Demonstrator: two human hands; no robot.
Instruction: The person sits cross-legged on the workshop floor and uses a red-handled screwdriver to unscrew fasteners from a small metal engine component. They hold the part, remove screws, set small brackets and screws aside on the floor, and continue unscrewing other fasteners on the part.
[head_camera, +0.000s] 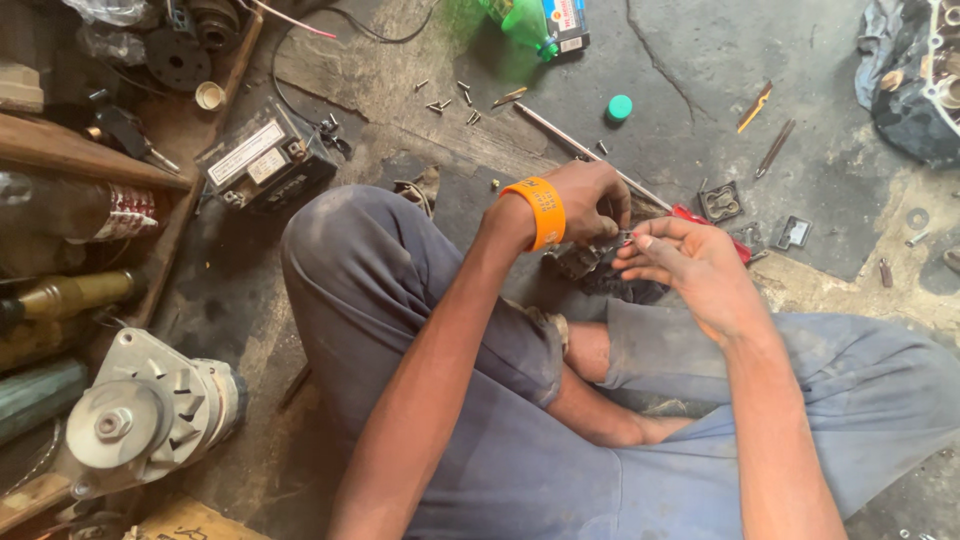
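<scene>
Fingertips of both hands, left (592, 205) and right (690, 262), pinched together on a small metal part (625, 238), held above a dark greasy assembly (590, 262) on the floor. Seemingly mid-job: screws (447, 100) scattered loose, plates (721, 202) set aside, assembly partly hidden, remainder hard to judge. Tiny, silvery, shape unclear. Alternator (150, 410) lying well apart, beside the knee.

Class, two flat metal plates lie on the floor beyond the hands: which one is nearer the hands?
The squarer plate with holes, beside the red tool; the other plate lies farther right.
</scene>
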